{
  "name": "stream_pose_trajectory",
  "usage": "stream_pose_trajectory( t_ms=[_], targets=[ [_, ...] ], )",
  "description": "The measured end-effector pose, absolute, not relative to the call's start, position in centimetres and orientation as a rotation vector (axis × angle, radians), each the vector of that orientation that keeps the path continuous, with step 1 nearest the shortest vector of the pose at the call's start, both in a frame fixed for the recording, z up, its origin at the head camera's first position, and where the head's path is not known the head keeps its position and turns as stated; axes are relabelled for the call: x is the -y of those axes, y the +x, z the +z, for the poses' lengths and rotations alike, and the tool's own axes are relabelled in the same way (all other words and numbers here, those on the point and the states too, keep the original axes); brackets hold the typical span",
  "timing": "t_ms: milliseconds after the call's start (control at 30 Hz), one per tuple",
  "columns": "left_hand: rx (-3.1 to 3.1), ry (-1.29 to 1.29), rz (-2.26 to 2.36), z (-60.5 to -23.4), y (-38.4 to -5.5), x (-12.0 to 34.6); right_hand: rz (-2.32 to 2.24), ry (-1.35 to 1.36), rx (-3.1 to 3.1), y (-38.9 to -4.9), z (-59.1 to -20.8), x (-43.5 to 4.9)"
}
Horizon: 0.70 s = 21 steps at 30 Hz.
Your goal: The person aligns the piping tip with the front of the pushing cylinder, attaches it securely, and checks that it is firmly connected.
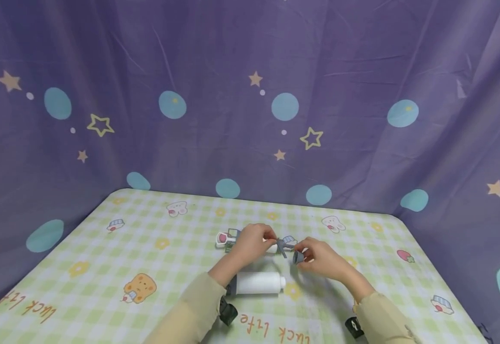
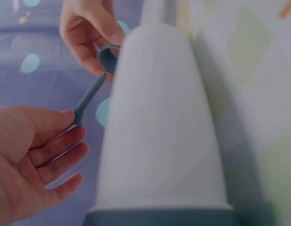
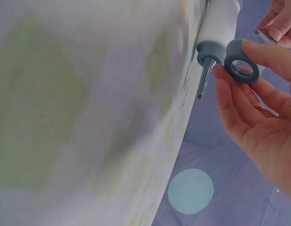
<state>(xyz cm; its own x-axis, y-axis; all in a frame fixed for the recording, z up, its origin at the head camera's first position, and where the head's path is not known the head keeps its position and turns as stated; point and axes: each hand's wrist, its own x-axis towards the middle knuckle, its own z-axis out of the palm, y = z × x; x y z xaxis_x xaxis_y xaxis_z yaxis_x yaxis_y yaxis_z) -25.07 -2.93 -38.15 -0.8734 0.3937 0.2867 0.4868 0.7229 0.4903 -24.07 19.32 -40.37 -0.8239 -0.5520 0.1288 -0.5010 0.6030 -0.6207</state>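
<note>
My left hand (image 1: 252, 242) pinches a slim blue-grey nozzle (image 2: 90, 96) between thumb and index finger, with the other fingers loosely extended. Facing it, my right hand (image 1: 319, 258) holds a blue-grey ring-shaped collar (image 3: 241, 61) by its rim, its round opening showing. In the left wrist view the nozzle's narrow end points toward the collar; whether they touch I cannot tell. Nearer me, a white bottle (image 1: 258, 283) lies on its side below both hands. Another white bottle (image 3: 220, 21), with a blue-grey collar and nozzle (image 3: 206, 77), lies just beyond, partly hidden by my left hand in the head view.
A green-and-white checked tablecloth (image 1: 99, 286) with cartoon prints covers the table. Behind the table hangs a purple curtain (image 1: 233, 57) with stars and teal dots. Dark wrist devices (image 1: 227, 311) sit at both sleeves.
</note>
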Motion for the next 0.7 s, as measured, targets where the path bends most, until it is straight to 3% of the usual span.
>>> stream_pose_trajectory(
  t_ms=[433,700],
  targets=[
    [2.598,-0.572,-1.048,-36.3,-25.0,5.2,-1.202,-0.952,-2.832,-25.3,-39.3,-16.8],
    [2.545,-0.487,-1.079,-36.5,-24.6,5.7,-1.414,-0.845,-2.821,-25.3,-39.1,-15.9]
  ],
)
